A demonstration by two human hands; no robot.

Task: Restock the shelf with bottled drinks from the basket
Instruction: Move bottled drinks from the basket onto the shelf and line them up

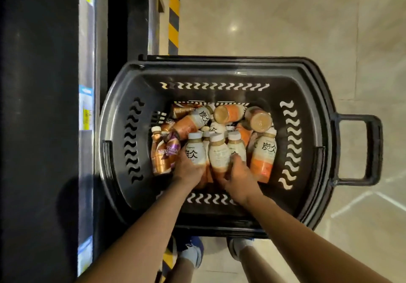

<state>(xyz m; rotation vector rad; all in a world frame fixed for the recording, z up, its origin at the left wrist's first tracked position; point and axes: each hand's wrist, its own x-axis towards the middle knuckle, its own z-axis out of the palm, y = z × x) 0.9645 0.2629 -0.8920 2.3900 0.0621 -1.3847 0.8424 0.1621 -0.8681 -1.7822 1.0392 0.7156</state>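
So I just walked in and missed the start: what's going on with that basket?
A person stands over a black basket on the floor beside the shelf, both hands down inside it. The left hand grips a cream-and-orange bottle, and the right hand grips a second bottle beside it. Neither is lifted out yet. Other bottles lie heaped behind, with copper bottles at the left.

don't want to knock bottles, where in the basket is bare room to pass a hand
Bare room: the near-left corner, bordered by the left wall of the basket, the copper bottles and the left hand; a strip along the far wall behind the lying bottles. Crowded: the middle, where it and the right hand grip white-capped bottles.
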